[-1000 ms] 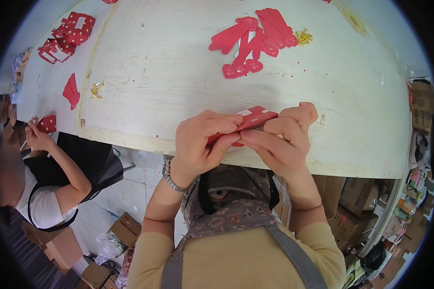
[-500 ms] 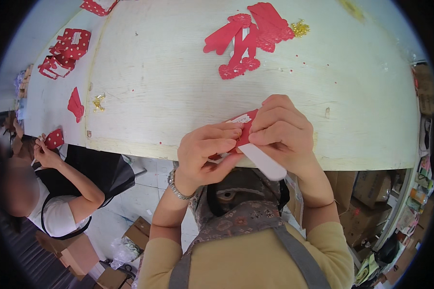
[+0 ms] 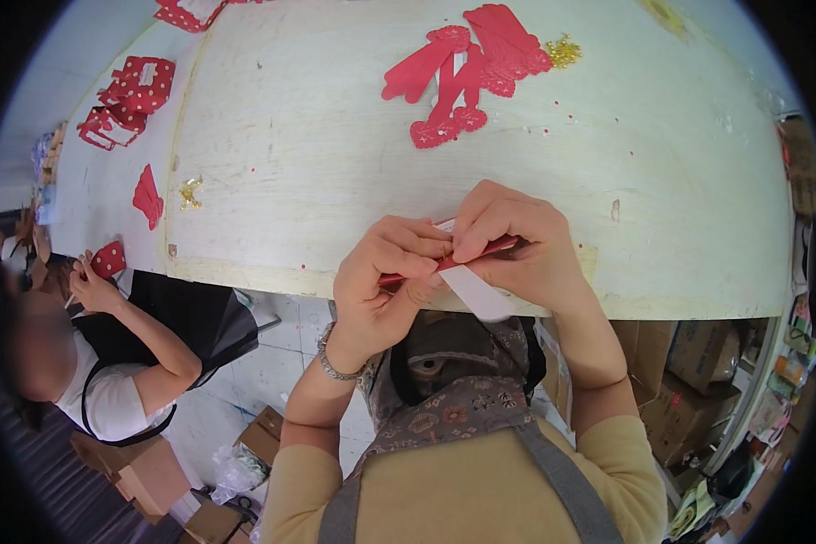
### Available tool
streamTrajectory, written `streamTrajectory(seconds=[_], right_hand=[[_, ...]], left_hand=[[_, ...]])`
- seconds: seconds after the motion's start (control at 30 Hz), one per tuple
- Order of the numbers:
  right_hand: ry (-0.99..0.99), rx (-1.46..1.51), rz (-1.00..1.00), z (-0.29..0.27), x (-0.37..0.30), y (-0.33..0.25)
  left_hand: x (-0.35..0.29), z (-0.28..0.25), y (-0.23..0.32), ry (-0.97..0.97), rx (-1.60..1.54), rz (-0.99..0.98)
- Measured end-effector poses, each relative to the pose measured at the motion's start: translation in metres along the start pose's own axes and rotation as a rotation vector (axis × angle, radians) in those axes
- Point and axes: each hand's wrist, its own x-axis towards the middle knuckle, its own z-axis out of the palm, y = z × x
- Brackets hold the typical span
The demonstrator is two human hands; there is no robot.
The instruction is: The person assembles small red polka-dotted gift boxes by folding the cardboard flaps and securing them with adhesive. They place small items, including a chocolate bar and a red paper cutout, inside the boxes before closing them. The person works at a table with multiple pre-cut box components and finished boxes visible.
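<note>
Near the table's front edge, a red paper box [image 3: 501, 246] with a white label is held between both hands, seen nearly edge-on. A pale paper strip [image 3: 477, 295] hangs down from it toward me. My left hand [image 3: 385, 263] is closed on the box's left end, thumb below and fingers above. The fingers of my right hand [image 3: 521, 234] pinch its middle and right part. A tiny gold-coloured fastener seems to show between the fingertips; its details are too small to tell. Much of the box is covered by my fingers.
Red paper cut-outs [image 3: 508, 50] lie at the far middle of the table [image 3: 317, 145], beside a pile of gold fasteners [image 3: 564, 53]. Red polka-dot boxes [image 3: 150, 80], more cut-outs [image 3: 148, 198] and gold fasteners [image 3: 190, 193] lie left. A co-worker's hand [image 3: 89, 286] holds a dotted piece.
The box has tilted from showing its labelled face to nearly edge-on. My right hand has shifted slightly left, its fingertips closer to the left hand's. The pale strip has swung slightly left.
</note>
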Motion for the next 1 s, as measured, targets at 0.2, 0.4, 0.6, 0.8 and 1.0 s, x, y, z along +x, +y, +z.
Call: streamTrajectory(seconds=[0.2,0.4,0.6,0.8,1.0], right_hand=[[0.053,-0.169,0.0,0.007,-0.005,-0.007],[0.039,-0.401,-0.292,0.002,0.0,-0.002],[0.007,-0.427,-0.292,0.001,-0.001,-0.006],[0.063,-0.313,-0.285,0.002,-0.005,-0.001],[0.024,-0.277,-0.388,0.004,-0.004,0.003]], left_hand=[[-0.003,-0.008,0.012,-0.025,0.132,-0.112],[0.002,-0.027,0.075,-0.246,1.055,0.404],[0.052,-0.014,0.063,-0.236,1.335,0.989],[0.065,-0.015,0.074,-0.396,1.147,0.31],[0.048,-0.007,0.067,-0.325,0.878,-0.165]])
